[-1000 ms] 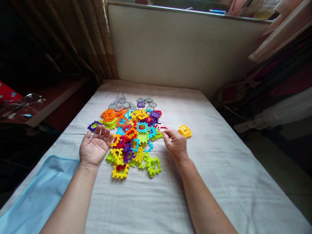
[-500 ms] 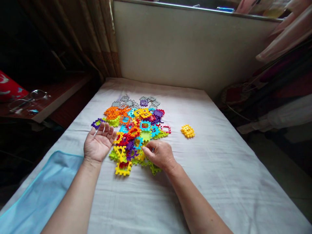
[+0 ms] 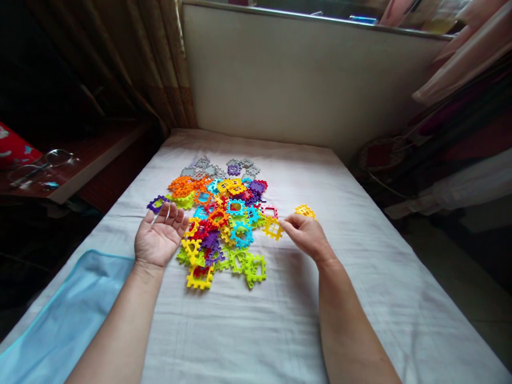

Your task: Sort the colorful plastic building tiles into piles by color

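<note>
Between my hands lies a heap of colourful plastic interlocking tiles (image 3: 218, 216) with notched edges, many with window-like cutouts. My right hand (image 3: 308, 233) pinches a yellow window tile (image 3: 273, 228) by its right edge, just right of the heap. Behind that hand, partly hidden by it, are yellow tiles (image 3: 304, 210) set apart on the sheet. My left hand (image 3: 160, 234) rests palm up at the heap's left side, fingers apart and holding nothing. Near its fingertips are a purple tile (image 3: 157, 203) and yellow tiles (image 3: 192, 250).
Grey tiles (image 3: 202, 168) lie at the heap's far end on a pale bedsheet (image 3: 360, 298). A light blue cloth (image 3: 80, 309) covers the front left. Eyeglasses (image 3: 58, 157) sit on a brown wooden surface at left. A pale panel (image 3: 280, 80) stands behind the bed.
My right hand has moved right from the heap, bringing out the yellow window tile. Green and blue tiles it covered now show. My left hand stays palm up in nearly the same place.
</note>
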### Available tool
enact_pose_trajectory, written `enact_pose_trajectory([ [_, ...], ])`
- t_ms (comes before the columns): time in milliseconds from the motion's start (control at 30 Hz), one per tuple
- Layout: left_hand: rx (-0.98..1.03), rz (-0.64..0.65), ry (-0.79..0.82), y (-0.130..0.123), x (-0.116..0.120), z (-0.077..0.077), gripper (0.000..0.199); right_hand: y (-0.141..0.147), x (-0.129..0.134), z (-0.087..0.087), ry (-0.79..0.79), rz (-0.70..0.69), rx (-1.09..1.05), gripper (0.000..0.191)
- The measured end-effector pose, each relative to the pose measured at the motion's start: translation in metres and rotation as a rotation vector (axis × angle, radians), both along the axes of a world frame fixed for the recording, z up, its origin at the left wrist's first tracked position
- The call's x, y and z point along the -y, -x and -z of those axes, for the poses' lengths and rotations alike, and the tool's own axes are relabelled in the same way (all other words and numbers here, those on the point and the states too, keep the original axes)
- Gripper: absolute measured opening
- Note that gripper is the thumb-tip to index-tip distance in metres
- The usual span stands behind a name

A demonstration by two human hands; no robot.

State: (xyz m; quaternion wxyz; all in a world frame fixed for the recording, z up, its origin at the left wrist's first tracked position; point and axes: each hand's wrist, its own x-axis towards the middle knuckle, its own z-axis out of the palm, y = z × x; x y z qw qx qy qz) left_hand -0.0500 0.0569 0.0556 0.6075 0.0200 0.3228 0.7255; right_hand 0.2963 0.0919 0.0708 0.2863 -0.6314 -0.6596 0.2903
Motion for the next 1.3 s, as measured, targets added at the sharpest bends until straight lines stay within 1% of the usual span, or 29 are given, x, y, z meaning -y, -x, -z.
enact_pose_trajectory([
  [100, -0.008, -0.01, 0.011, -0.001, 0.0, -0.002, 0.036, -0.014, -0.005, 0.006, 0.017, -0.021, -0.157, 0.041],
  [167, -0.01, -0.013, 0.017, -0.002, 0.0, -0.003, 0.037, -0.021, -0.007, 0.011, 0.005, 0.024, -0.171, 0.043],
  [300, -0.012, -0.023, 0.038, -0.005, 0.0, -0.006, 0.039, -0.039, -0.011, 0.019, -0.042, 0.321, -0.019, 0.039],
  [333, -0.013, -0.026, 0.041, -0.005, 0.0, -0.007, 0.039, -0.044, -0.012, 0.021, -0.034, 0.381, 0.015, 0.037],
  [400, -0.014, -0.027, 0.043, -0.006, -0.001, -0.007, 0.039, -0.052, -0.013, 0.024, 0.011, 0.447, 0.064, 0.035],
  [533, -0.022, -0.026, 0.043, -0.005, -0.001, -0.006, 0.035, -0.057, -0.012, 0.027, 0.118, 0.48, 0.1, 0.035],
  [700, -0.03, -0.014, 0.027, -0.003, 0.0, -0.003, 0.032, -0.058, -0.012, 0.027, 0.144, 0.521, 0.144, 0.035],
  [800, -0.035, 0.004, 0.004, -0.001, 0.0, 0.0, 0.029, -0.062, -0.012, 0.027, 0.108, 0.546, 0.196, 0.036],
  [867, -0.039, 0.011, -0.001, -0.001, 0.0, 0.001, 0.029, -0.064, -0.012, 0.026, 0.057, 0.568, 0.212, 0.036],
  [933, -0.042, 0.011, -0.001, 0.0, 0.0, 0.001, 0.031, -0.06, -0.012, 0.024, -0.007, 0.586, 0.216, 0.037],
  [1000, -0.052, 0.012, -0.004, 0.0, 0.001, 0.002, 0.029, -0.047, -0.011, 0.02, -0.073, 0.558, 0.184, 0.036],
  [1067, -0.063, 0.015, -0.008, 0.001, 0.001, 0.002, 0.026, -0.024, -0.008, 0.016, -0.138, 0.447, 0.112, 0.034],
  [1133, -0.065, 0.016, -0.01, 0.001, 0.001, 0.003, 0.025, 0.006, -0.001, 0.013, -0.192, 0.258, 0.034, 0.032],
  [1233, -0.047, 0.008, -0.016, 0.002, 0.001, 0.004, 0.026, 0.052, 0.015, 0.012, -0.27, -0.059, -0.011, 0.025],
  [1300, -0.032, 0.002, -0.019, 0.002, 0.0, 0.004, 0.027, 0.078, 0.029, 0.013, -0.363, -0.211, -0.015, 0.021],
])
